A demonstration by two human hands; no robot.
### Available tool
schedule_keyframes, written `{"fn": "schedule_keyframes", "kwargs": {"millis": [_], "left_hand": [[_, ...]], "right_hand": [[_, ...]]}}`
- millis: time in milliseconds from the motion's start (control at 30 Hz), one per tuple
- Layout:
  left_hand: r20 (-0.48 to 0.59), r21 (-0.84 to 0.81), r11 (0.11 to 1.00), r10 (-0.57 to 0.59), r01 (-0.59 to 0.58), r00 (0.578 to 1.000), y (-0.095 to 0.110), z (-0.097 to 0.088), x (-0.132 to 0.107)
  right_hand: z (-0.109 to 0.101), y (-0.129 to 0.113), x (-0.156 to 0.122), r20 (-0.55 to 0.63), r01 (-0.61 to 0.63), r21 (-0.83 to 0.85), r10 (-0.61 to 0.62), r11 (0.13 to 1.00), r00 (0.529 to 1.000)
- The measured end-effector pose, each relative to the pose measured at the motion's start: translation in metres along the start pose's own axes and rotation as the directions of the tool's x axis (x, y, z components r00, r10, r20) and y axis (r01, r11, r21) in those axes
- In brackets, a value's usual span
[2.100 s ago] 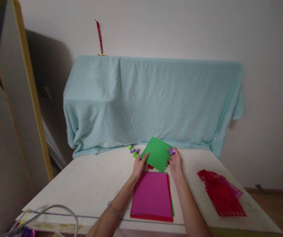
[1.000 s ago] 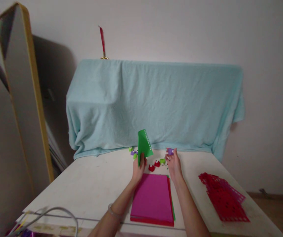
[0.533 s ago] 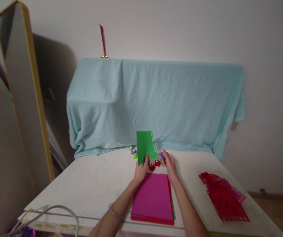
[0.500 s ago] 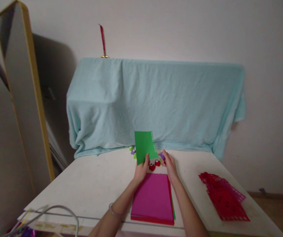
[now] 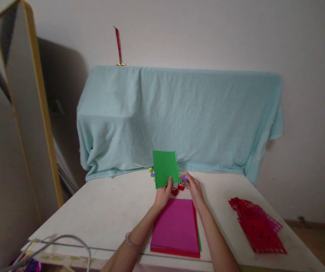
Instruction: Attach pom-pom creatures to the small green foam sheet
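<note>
My left hand [image 5: 162, 195] pinches the lower edge of a green sheet [image 5: 165, 168] and holds it upright above the white table [image 5: 105, 215]. A row of small punched holes runs down the sheet's right edge. My right hand [image 5: 193, 190] is closed on a small purple punch [image 5: 185, 178] at the sheet's lower right corner. Small red punches [image 5: 178, 188] lie on the table just below the sheet, partly hidden by my hands. A stack of coloured sheets with a magenta one [image 5: 176, 226] on top lies in front of me.
More small green and purple punches [image 5: 151, 172] sit behind the green sheet. Red punched sheets [image 5: 257, 229] lie at the right of the table. A light blue cloth [image 5: 179, 117] drapes over something behind the table. A framed panel [image 5: 23, 105] leans at left; cables [image 5: 62, 243] lie at the near left edge.
The green sheet has turned from edge-on to face me. My right hand with the purple punch has moved left, from apart to the sheet's lower right corner.
</note>
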State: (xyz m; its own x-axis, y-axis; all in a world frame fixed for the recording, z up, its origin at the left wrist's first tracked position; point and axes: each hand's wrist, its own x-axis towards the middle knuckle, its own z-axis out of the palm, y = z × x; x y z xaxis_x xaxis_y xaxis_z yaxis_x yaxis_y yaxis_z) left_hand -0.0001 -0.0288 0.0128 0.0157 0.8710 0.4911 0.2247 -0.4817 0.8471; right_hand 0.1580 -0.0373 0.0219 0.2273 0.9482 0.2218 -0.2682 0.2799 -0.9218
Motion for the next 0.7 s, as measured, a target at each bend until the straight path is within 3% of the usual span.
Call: {"fn": "schedule_keyframes", "kwargs": {"millis": [133, 333, 433, 700], "left_hand": [[0.013, -0.053, 0.999, -0.009, 0.01, 1.0, -0.001, -0.0002, 0.0001], [0.132, 0.012, 0.995, -0.099, 0.098, 0.986, -0.0016, 0.0011, -0.0013], [0.131, 0.019, 0.995, -0.096, 0.094, 0.987, -0.0042, 0.0021, -0.0013], [0.121, 0.004, 0.995, -0.104, 0.104, 0.987, -0.0047, 0.0015, -0.0017]], "right_hand": [[0.0005, -0.0001, -0.0007, 0.024, -0.011, -0.026, 0.011, 1.0, 1.0], [-0.0002, 0.0037, 0.0011, 0.124, 0.002, -0.112, 0.012, 0.994, 0.992], [0.0008, 0.0043, 0.0011, 0.152, -0.009, -0.121, 0.028, 0.993, 0.988], [0.0008, 0.005, 0.0042, 0.062, -0.03, -0.09, 0.036, 0.995, 0.997]]}}
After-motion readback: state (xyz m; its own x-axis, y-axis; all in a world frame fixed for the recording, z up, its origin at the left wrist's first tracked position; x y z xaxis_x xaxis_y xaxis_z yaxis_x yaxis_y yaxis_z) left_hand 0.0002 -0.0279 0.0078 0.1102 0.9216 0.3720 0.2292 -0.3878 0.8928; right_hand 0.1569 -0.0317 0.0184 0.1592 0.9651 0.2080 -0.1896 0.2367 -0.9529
